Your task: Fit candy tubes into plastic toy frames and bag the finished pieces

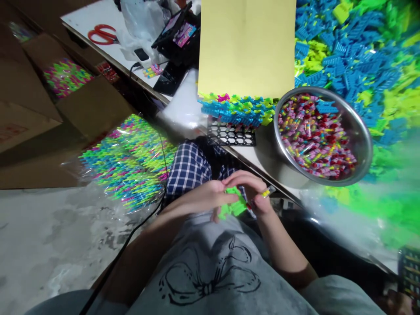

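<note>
Close to my lap, my left hand [217,197] pinches a bright green plastic piece [233,204] with a jagged outline. On its other side, my right hand [251,186] curls over with bent fingers. A small see-through tube [268,191] with yellow and white in it sticks out of the right hand near the base of the thumb. Something red shows at the edge of the green piece, partly hidden by the right hand. Beyond both hands, a metal bowl [366,153] on the table holds many small red, pink and yellow tubes, with one blue piece on top.
A black rack [231,134] stands at the table edge below rows of blue and green pieces [236,109]. Loose blue and green pieces [354,57] heap at right. Left are orange-handled scissors [102,35], a phone stand [179,37], a filled bag [131,162] and cartons [92,107].
</note>
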Demonstrator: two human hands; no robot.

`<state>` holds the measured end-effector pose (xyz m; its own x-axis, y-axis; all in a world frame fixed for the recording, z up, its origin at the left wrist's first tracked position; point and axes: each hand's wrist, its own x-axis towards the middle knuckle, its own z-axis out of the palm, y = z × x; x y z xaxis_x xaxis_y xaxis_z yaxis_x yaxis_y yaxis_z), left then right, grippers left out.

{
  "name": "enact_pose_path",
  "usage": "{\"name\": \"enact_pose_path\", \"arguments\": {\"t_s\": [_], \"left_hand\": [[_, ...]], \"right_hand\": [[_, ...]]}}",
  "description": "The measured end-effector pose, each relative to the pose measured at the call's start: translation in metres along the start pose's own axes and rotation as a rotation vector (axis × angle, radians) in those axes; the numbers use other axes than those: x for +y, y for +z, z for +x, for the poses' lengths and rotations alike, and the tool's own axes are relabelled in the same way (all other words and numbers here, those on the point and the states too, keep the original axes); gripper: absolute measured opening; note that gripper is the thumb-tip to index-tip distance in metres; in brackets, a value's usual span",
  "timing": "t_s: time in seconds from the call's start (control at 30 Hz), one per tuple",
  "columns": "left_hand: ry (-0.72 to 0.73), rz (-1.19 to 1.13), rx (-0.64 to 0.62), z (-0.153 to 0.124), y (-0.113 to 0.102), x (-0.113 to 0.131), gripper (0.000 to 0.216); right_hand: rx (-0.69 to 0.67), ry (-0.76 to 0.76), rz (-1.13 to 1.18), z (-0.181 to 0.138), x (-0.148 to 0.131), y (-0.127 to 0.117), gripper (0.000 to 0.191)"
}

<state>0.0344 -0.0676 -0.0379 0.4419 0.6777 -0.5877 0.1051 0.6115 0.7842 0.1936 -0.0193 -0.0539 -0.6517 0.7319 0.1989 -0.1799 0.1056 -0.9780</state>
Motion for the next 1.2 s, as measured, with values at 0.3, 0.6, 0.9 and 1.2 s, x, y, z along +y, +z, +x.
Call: {"name": "enact_pose_path", "arguments": {"t_s": [0.3,0.6,0.9,1.2], "left_hand": [[0.062,-0.022,0.041,-0.004,0.014,0.014,0.035],[0.123,-0.631,0.335,0.012,0.026,-0.002,0.031],[0.059,-0.747,0.500,0.017,0.043,0.006,0.028],[0.033,-0.915,0.391,0.025,0.042,0.007,0.025]], "right_hand": [[0.227,-0.066,-0.106,-0.013,-0.013,0.006,0.039],[0.293,-0.128,-0.169,0.001,-0.009,-0.014,0.042],[0.242,-0.061,-0.113,0.007,0.010,-0.008,0.046],[0.491,-0.335,-0.311,0.003,0.013,0.001,0.041]]}}
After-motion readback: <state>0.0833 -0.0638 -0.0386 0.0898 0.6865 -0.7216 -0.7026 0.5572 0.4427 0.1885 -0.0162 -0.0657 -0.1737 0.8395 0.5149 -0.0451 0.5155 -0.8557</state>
